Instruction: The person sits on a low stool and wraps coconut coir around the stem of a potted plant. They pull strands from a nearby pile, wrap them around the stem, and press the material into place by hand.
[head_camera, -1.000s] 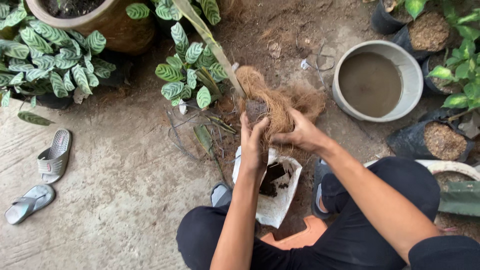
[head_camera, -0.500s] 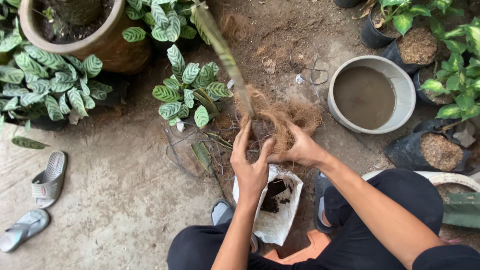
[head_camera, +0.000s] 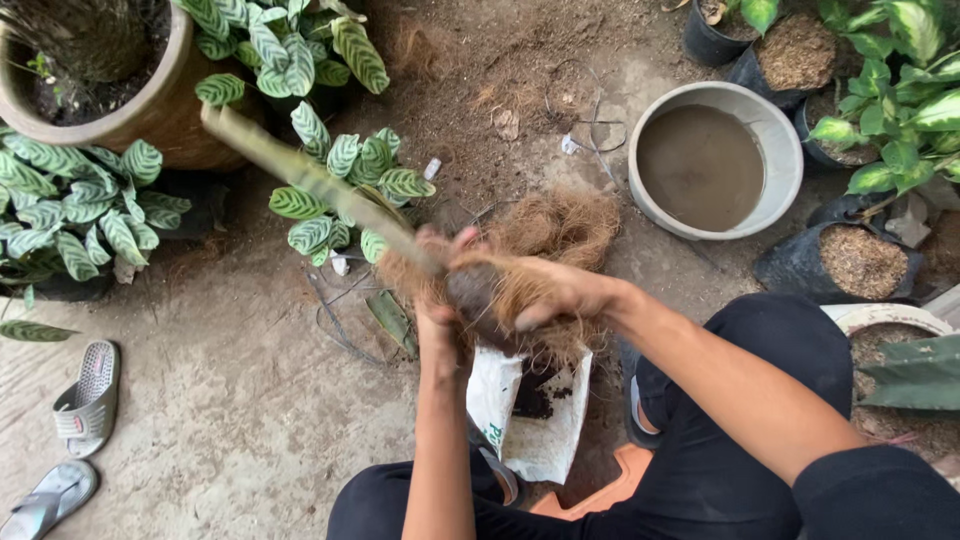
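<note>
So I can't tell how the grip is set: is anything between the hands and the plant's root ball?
Yes: brown coconut fibre is wrapped round the root ball, so the left hand and right hand press mostly on fibre.

The root ball (head_camera: 478, 292) was mostly buried under brown coconut fibre (head_camera: 560, 228), and the right hand (head_camera: 560, 290) covered its near side, so its shape could not be made out. The left hand (head_camera: 440, 305) had its fingers sunk in the fibre, out of sight. The green stem (head_camera: 300, 175) was blurred along its length. The white bag (head_camera: 540, 425) lay partly beneath both forearms, and how much dark soil it held could not be told. The clay pot (head_camera: 150, 120) ran off the top edge. One grey sandal (head_camera: 45, 500) was cut by the bottom edge. An orange stool (head_camera: 590, 490) peeked from under the legs.
</note>
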